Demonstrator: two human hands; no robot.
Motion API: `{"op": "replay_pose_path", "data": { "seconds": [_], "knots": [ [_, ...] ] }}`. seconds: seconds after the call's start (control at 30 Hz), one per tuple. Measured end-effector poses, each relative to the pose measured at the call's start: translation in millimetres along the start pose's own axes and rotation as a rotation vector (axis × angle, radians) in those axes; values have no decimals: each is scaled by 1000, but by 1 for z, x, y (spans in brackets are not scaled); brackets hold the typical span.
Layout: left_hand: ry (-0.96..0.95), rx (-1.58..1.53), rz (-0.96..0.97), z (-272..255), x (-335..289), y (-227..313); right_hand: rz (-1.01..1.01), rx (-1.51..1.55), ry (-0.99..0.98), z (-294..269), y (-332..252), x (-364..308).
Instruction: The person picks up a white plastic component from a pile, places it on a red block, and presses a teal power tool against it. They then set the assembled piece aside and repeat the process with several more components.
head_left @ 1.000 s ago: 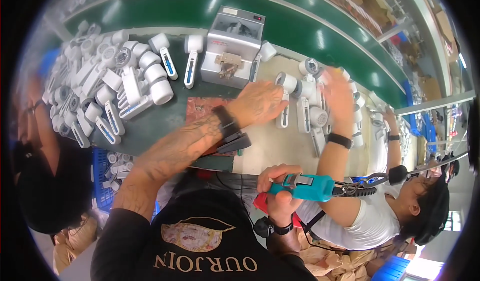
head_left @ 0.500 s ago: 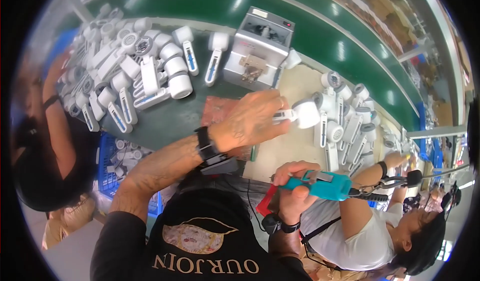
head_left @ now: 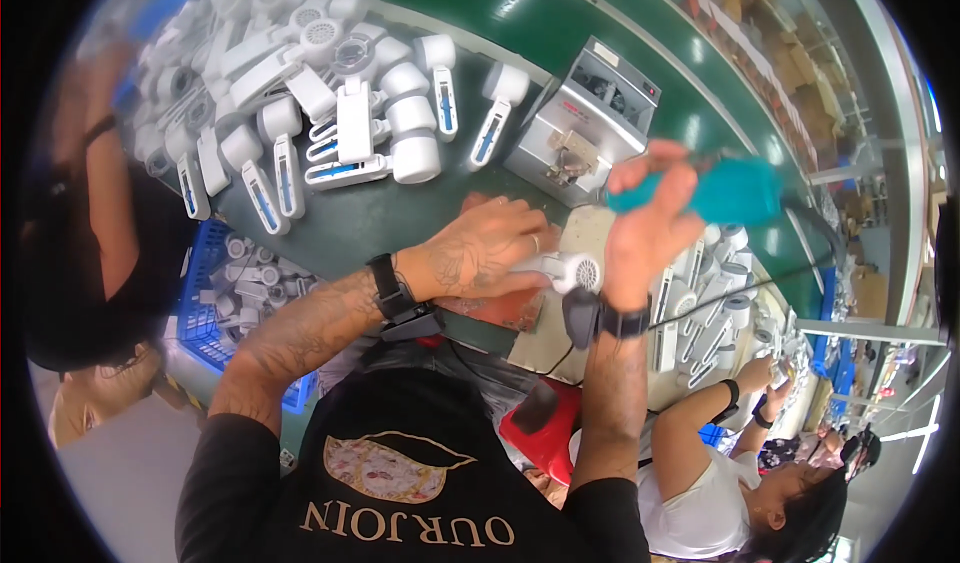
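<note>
My left hand (head_left: 490, 248) is closed around the handle of a white handheld fan (head_left: 577, 272), whose round grilled head sticks out to the right over a reddish mat (head_left: 497, 310). In my right hand (head_left: 648, 225) is a teal electric screwdriver (head_left: 738, 191), blurred by motion. Its front end points left, close to the right side of a grey metal screw feeder (head_left: 575, 158). My fingers wrap around the screwdriver's body, and its tip cannot be made out.
White fans (head_left: 353, 113) are heaped at the left, and more fans (head_left: 710, 293) lie at the right. A blue basket (head_left: 200, 293) of small white parts stands below the left edge. Co-workers sit on both sides, one with a bent arm (head_left: 690, 413). A cable (head_left: 740, 291) trails from the right.
My right hand has carried the screwdriver up and forward from near my body to the screw feeder. The left hand has shifted slightly down and left with the fan, turning its grilled side up.
</note>
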State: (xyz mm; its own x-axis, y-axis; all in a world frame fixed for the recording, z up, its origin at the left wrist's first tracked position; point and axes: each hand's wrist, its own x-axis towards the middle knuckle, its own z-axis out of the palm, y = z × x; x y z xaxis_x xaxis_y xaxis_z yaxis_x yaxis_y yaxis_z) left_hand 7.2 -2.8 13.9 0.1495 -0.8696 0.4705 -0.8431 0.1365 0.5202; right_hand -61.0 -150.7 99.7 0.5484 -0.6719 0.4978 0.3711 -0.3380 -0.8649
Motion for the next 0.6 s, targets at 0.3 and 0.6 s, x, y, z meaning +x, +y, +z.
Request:
{"op": "replay_pose_path", "data": {
  "seconds": [0.3, 0.6],
  "knots": [
    [77, -1, -4, 6, -6, -4, -22, -38, -44, 26, 52, 19],
    [38, 1, -74, 5, -7, -4, 165, 130, -22, -2, 9, -25]
  ]
}}
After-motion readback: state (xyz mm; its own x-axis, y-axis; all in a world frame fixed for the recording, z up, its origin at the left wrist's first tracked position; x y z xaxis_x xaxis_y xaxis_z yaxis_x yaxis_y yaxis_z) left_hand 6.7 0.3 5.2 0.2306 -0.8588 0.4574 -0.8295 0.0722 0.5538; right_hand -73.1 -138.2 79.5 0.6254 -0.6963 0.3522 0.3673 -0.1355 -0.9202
